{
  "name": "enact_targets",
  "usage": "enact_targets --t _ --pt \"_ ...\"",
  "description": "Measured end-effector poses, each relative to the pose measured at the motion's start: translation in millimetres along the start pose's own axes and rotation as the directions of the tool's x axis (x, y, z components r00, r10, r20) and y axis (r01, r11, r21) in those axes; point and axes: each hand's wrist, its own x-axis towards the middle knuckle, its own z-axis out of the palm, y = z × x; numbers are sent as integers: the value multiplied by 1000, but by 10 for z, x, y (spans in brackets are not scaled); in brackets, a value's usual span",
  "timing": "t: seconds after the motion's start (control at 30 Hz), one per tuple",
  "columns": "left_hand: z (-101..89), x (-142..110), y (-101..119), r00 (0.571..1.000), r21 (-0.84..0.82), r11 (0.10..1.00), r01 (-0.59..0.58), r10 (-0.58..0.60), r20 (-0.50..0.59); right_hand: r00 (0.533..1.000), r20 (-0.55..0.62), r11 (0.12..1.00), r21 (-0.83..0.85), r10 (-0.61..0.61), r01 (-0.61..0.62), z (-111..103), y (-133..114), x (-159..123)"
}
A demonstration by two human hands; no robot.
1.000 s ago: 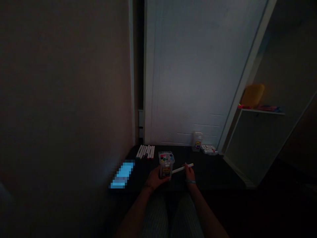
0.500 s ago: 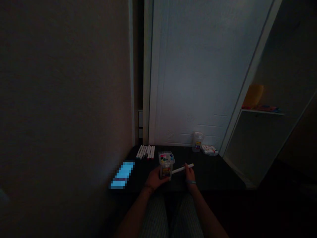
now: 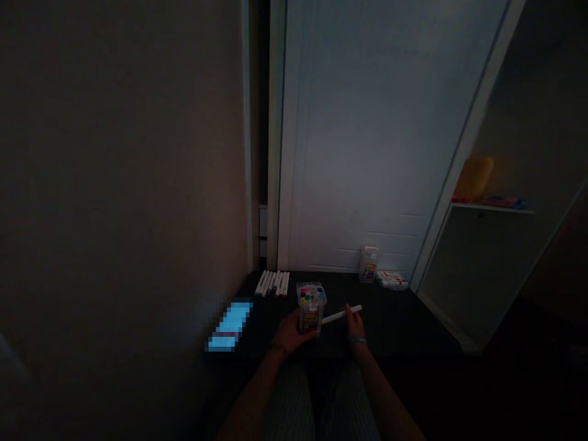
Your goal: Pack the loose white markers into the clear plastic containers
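Note:
My left hand [image 3: 291, 334] is wrapped round a clear plastic marker case [image 3: 312, 309], keeping it tilted so its top faces me. Several coloured marker ends show inside the case, and a printed label is on its front. In my right hand [image 3: 354, 324] is a white marker [image 3: 340, 315] with a yellowish end, gripped between the fingers. The marker slants down leftward, its lower end close to the case's right side; I cannot tell whether they touch. Beyond my left hand, a row of white markers [image 3: 272, 283] lies side by side on the dark table [image 3: 395, 324].
A second clear case [image 3: 368, 264] stands at the back right against the white panel [image 3: 367, 153]. Beside it lies a flat white pack [image 3: 392, 279]. A bright pixelated patch [image 3: 229, 326] is at the table's left edge. On the right, a shelf [image 3: 493, 207] bears an orange object [image 3: 475, 176].
The view has shifted slightly, moving everything a little rightward and down in the picture. Both hands keep the same hold on the case and the marker.

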Motion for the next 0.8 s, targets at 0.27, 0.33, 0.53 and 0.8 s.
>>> enact_targets --t 0.27,0.33,0.53,0.8 --pt "29 5 -9 1000 0 1000 15 -15 4 998 36 998 43 43 -45 15 25 36" --pt "35 5 -8 1000 -4 1000 10 -10 9 998 37 998 50 42 -44 13 44 51" --pt "30 3 19 999 -15 1000 28 -27 16 999 31 998 46 45 -46 1 9 26" --pt "7 -16 58 1000 -6 1000 5 -5 16 998 32 998 46 52 -53 -12 -65 -22"
